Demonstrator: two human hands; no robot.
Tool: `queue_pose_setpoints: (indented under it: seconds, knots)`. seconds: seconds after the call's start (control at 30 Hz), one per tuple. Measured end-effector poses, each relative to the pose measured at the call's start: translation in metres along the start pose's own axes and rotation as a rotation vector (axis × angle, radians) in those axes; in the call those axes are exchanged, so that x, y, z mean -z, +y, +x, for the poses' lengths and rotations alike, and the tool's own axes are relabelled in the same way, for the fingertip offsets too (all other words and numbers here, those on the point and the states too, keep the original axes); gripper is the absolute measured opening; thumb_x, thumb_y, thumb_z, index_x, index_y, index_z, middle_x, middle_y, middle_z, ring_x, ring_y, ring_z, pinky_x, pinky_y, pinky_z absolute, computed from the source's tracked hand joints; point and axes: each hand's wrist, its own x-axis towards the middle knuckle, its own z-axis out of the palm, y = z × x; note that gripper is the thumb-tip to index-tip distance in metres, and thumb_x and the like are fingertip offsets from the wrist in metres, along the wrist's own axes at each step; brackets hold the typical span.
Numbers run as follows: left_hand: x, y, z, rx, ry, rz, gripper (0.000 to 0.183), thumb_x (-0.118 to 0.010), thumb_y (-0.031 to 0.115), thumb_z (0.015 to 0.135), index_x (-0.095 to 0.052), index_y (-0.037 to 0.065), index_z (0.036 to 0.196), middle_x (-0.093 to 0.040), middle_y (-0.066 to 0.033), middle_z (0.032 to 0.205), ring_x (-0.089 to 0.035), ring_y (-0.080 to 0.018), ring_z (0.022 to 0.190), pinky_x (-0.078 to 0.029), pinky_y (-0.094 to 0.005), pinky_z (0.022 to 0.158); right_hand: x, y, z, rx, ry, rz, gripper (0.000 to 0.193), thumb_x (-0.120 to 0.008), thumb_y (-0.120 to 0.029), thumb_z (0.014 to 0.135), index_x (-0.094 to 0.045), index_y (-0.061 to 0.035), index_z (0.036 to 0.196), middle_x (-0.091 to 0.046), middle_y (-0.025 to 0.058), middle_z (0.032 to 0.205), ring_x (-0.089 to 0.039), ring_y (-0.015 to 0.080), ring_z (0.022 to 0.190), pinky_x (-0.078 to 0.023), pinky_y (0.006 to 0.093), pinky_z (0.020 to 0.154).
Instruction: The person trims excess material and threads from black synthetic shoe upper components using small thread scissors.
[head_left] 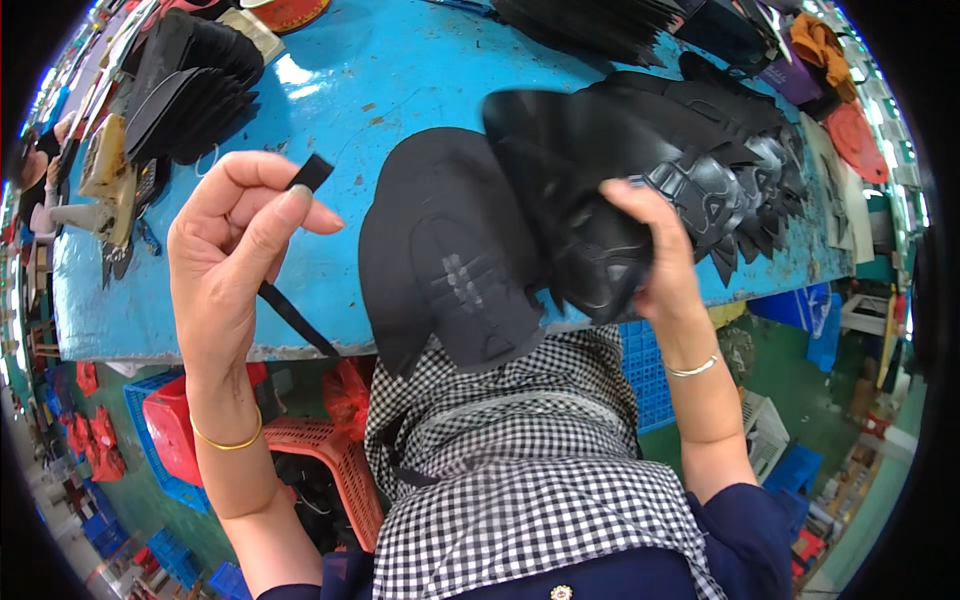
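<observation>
Pinched between the thumb and fingers of my left hand (240, 230) is a narrow black strap (300, 320); one end sticks up above the fingertips and the rest hangs toward the table edge. My right hand (665, 245) grips a black shoe upper (595, 245) with a glossy moulded pattern, smeared by motion. Between my hands another black upper (420, 220) lies on the blue table (330, 90), its matt face up and its near end over the edge. Beyond my right hand spreads an overlapping pile of glossy black uppers (735, 180).
Stacks of black cut pieces (190, 95) stand at the far left, and more black pieces (595, 25) lie at the back. A red round container (288, 12) sits at the far edge. Below the table are an orange basket (345, 470) and a blue crate (648, 375).
</observation>
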Motion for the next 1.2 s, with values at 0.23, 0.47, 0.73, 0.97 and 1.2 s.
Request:
queue_pose_setpoints:
  seconds: [0.23, 0.47, 0.73, 0.97, 1.2]
  knots:
    - [-0.007, -0.012, 0.016, 0.122, -0.215, -0.111, 0.007, -0.070, 0.002, 0.093, -0.064, 0.000, 0.094, -0.070, -0.0057, 0.079, -0.066, -0.0094, 0.072, -0.049, -0.0185, 0.064, 0.073, -0.029, -0.008, 0.220, 0.305, 0.152, 0.023, -0.057, -0.023, 0.101, -0.069, -0.0070, 0.113, -0.071, 0.0028, 0.101, -0.063, 0.0054, 0.060, -0.041, 0.0171, 0.041]
    - [-0.021, -0.018, 0.027, 0.339, -0.376, -0.052, 0.006, -0.076, 0.000, 0.088, -0.070, -0.001, 0.089, -0.068, -0.0012, 0.080, -0.062, -0.0050, 0.071, -0.049, -0.0194, 0.063, 0.129, -0.021, -0.027, 0.286, 0.377, -0.027, 0.024, -0.057, -0.015, 0.101, -0.067, -0.0005, 0.117, -0.068, 0.0067, 0.107, -0.070, 0.0159, 0.097, -0.059, 0.0291, 0.081]
    - [-0.019, -0.023, 0.028, 0.376, -0.364, -0.036, 0.007, -0.075, 0.001, 0.088, -0.068, 0.000, 0.088, -0.068, -0.0012, 0.079, -0.062, -0.0050, 0.070, -0.049, -0.0197, 0.063, 0.119, -0.014, -0.037, 0.378, 0.000, 0.057, 0.028, -0.046, -0.014, 0.104, -0.063, 0.0025, 0.120, -0.065, 0.0132, 0.124, -0.068, 0.0216, 0.108, -0.057, 0.0352, 0.096]
    - [-0.018, -0.026, 0.028, 0.368, -0.372, -0.024, 0.008, -0.075, 0.004, 0.088, -0.068, 0.000, 0.087, -0.067, -0.0006, 0.077, -0.060, -0.0042, 0.068, -0.047, -0.0194, 0.061, 0.118, -0.015, -0.038, 0.359, 0.080, -0.011, 0.024, -0.053, -0.014, 0.101, -0.063, 0.0006, 0.117, -0.065, 0.0113, 0.118, -0.069, 0.0191, 0.101, -0.060, 0.0340, 0.087]
    - [-0.019, -0.023, 0.029, 0.424, -0.424, 0.095, 0.008, -0.076, 0.004, 0.086, -0.071, -0.001, 0.086, -0.068, 0.0001, 0.077, -0.060, -0.0052, 0.070, -0.048, -0.0204, 0.063, 0.090, -0.036, -0.018, 0.410, 0.599, -0.297, 0.021, -0.060, -0.015, 0.102, -0.059, -0.0039, 0.120, -0.068, 0.0044, 0.100, -0.058, 0.0080, 0.070, -0.047, 0.0223, 0.062]
